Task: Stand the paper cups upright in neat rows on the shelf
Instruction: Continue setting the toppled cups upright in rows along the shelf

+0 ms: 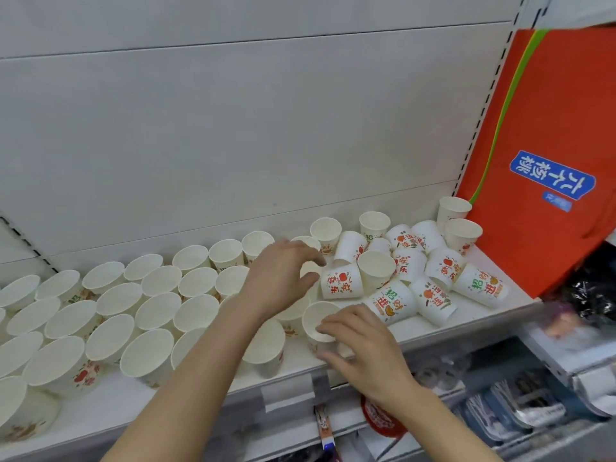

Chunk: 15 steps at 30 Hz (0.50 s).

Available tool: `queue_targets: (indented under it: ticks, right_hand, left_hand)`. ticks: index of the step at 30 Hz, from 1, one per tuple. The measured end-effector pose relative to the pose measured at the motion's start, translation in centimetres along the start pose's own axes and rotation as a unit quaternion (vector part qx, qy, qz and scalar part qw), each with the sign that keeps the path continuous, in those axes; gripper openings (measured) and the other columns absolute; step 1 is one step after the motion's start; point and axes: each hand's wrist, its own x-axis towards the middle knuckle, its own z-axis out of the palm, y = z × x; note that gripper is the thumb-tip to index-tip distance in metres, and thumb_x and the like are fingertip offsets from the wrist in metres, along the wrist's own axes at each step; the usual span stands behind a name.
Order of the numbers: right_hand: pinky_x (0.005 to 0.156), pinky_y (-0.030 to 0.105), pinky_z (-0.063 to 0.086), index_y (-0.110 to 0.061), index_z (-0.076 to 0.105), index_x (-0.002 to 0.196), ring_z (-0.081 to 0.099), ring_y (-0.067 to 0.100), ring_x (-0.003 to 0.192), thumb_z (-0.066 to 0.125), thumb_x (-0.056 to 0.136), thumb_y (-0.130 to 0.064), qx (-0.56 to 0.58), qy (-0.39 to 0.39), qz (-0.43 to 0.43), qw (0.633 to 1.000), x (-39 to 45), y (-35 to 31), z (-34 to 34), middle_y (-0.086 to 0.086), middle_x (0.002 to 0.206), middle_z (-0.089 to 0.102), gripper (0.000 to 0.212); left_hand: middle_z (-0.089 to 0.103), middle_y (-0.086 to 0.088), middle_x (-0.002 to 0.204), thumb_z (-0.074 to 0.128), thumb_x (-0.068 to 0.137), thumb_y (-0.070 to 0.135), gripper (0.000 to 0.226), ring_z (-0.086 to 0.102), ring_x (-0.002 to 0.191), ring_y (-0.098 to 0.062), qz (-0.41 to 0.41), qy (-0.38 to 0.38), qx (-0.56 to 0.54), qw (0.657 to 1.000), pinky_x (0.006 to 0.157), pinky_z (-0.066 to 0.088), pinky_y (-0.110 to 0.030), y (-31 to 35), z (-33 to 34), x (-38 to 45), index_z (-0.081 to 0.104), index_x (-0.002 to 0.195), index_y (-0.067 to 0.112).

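Your right hand pinches an upright white paper cup at the white shelf's front edge, while your left hand curls round a partly hidden cup, nearest the tipped, fruit-printed white cups lying jumbled just rightward, axes scattered.

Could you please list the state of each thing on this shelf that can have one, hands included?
Rows of cups: upright, mouths up, filling the shelf's left part.
Jumbled cups: mostly inverted or tipped, a few upright, unsorted on the right.
Front cup: upright, gripped at the rim by the right hand.
Left hand: fingers curled round a cup beside the pile.
Red bag: leaning at the shelf's right end.
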Motion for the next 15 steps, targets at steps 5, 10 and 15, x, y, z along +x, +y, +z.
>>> queue_targets:
  ticks: [5, 10, 15]
  right_hand:
    - [0.077, 0.032, 0.047, -0.016, 0.072, 0.096, 0.055, 0.017, 0.091, 0.061, 0.086, -0.030, -0.057, 0.090, 0.095, 0.990, -0.8, 3.1, -3.3, -0.006, 0.094, 0.067, 0.020]
    - [0.081, 0.033, 0.043, -0.016, 0.070, 0.102, 0.051, 0.019, 0.097, 0.056, 0.082, -0.040, -0.148, 0.052, 0.137, 0.978, 0.3, 7.5, -5.7, -0.003, 0.102, 0.067, 0.034]
    - [0.087, 0.039, 0.042, -0.018, 0.064, 0.116, 0.051, 0.026, 0.105, 0.079, 0.070, -0.041, -0.190, -0.012, 0.118, 0.975, -0.3, 8.7, -6.4, 0.000, 0.119, 0.060, 0.053]
  left_hand:
    - [0.060, 0.006, 0.121, 0.066, 0.086, 0.026, 0.030, 0.050, 0.109, -0.021, 0.084, -0.123, 0.079, 0.986, 0.084, 0.043, -0.035, 3.3, 3.5, 5.0, 0.064, 0.115, 0.032]
    - [0.048, 0.002, 0.136, 0.067, 0.083, 0.021, 0.044, 0.052, 0.116, -0.026, 0.083, -0.208, 0.127, 0.966, 0.087, 0.049, -0.042, 3.1, 6.4, 6.9, 0.056, 0.125, 0.032]
    - [0.049, 0.003, 0.129, 0.063, 0.083, 0.016, 0.033, 0.052, 0.113, -0.024, 0.063, -0.211, 0.125, 0.968, 0.074, 0.047, -0.036, 3.0, 6.7, 7.1, 0.059, 0.114, 0.029]
